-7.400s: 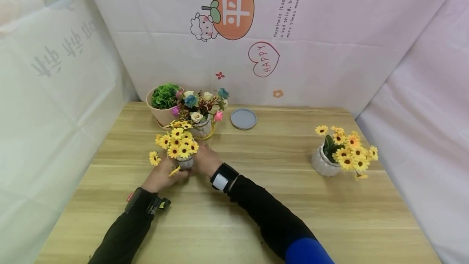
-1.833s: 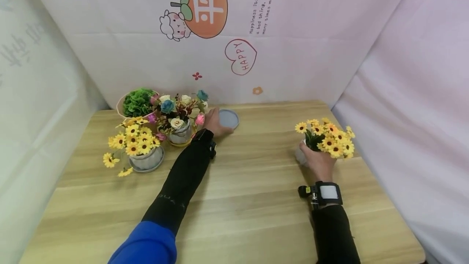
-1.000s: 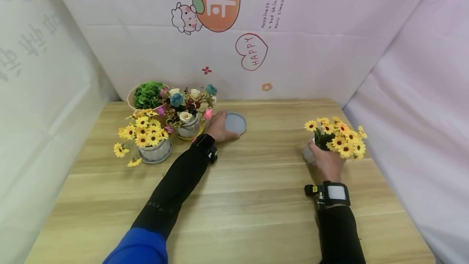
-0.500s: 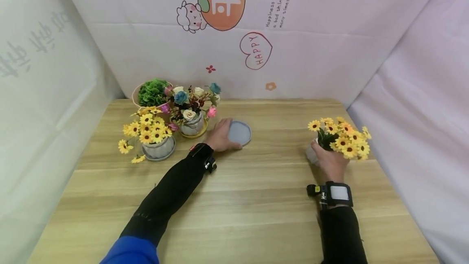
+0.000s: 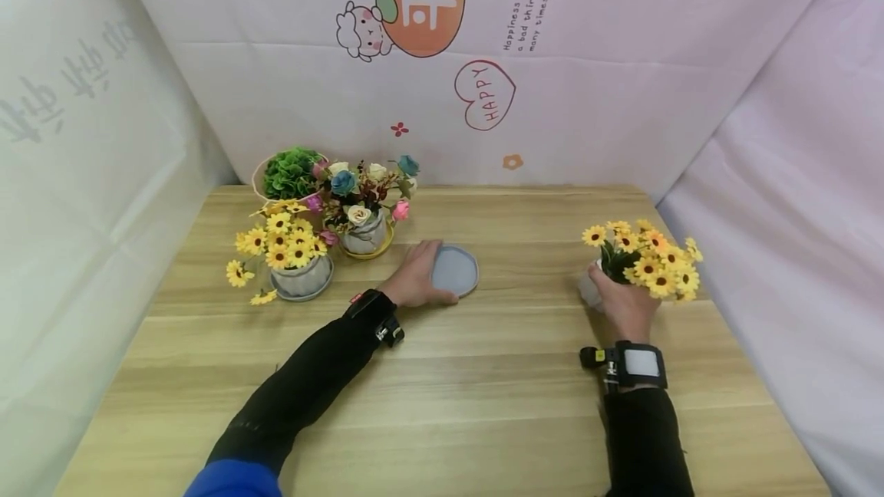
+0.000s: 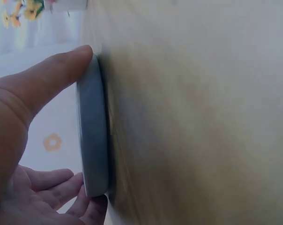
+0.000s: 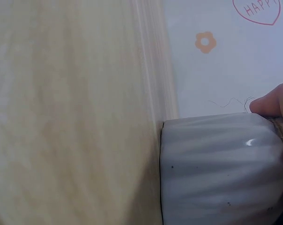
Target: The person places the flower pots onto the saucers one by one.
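Observation:
My left hand (image 5: 413, 279) holds a round grey saucer (image 5: 456, 271) by its left and near edge. In the left wrist view, thumb and fingers span the rim of the saucer (image 6: 93, 131), which lies low along the tabletop. Over on the right, my right hand (image 5: 627, 311) grips a whitish flowerpot (image 5: 589, 291) near its top. Yellow artificial daisies (image 5: 652, 261) spill from it toward the right. The right wrist view shows the ribbed side of this pot (image 7: 221, 168), its base at the tabletop and my thumb by the twine-wrapped rim; the other fingers are mostly hidden.
At the back left stand a pot of yellow daisies (image 5: 301, 279) on a grey saucer, a pot of mixed roses (image 5: 364, 235) on a yellow saucer, and a pink pot with green foliage (image 5: 291, 175). Printed cloth (image 5: 587, 121) hangs behind the wooden table (image 5: 442, 420).
Earlier, both hands were at the left daisy pot. Since then my right hand has taken the right pot, and my left hand has taken the saucer and drawn it toward me.

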### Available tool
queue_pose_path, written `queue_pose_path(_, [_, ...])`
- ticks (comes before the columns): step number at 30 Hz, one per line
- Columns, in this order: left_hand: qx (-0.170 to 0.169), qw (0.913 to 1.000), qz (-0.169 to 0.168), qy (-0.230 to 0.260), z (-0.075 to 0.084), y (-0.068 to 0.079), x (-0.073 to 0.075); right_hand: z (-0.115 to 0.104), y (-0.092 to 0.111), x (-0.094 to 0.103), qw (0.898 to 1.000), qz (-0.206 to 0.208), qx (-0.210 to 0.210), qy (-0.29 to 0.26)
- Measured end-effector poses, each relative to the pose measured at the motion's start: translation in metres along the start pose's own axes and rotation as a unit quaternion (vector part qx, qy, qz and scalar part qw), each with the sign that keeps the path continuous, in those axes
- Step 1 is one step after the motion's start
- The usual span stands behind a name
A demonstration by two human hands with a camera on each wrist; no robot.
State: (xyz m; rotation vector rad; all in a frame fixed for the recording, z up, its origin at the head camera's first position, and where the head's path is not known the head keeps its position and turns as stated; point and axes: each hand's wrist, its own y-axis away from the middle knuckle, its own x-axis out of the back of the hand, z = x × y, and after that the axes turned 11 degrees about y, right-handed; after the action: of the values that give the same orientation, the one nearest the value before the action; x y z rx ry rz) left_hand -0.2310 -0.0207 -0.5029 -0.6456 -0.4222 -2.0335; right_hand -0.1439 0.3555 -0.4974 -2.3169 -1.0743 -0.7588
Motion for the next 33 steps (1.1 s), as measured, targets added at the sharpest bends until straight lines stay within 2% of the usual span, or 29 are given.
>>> queue_pose_path(11, [-0.013,0.9993,-0.029,0.022,0.010,0.035,-0.015,0.001,-0.001,-0.001,1.000,-0.001,-0.001,-0.008])
queue_pose_path(18, [-0.028,0.9981,-0.047,0.028,0.012,0.050,-0.024,0.002,0.002,0.000,1.000,-0.012,-0.005,-0.004])
queue_pose_path(24, [-0.035,0.9977,-0.052,0.024,0.015,0.057,-0.027,0.001,0.007,0.001,1.000,-0.007,0.006,-0.006])
queue_pose_path(33, [-0.032,0.9974,-0.059,0.027,0.018,0.060,-0.026,-0.003,0.015,0.002,1.000,-0.027,-0.008,-0.006])
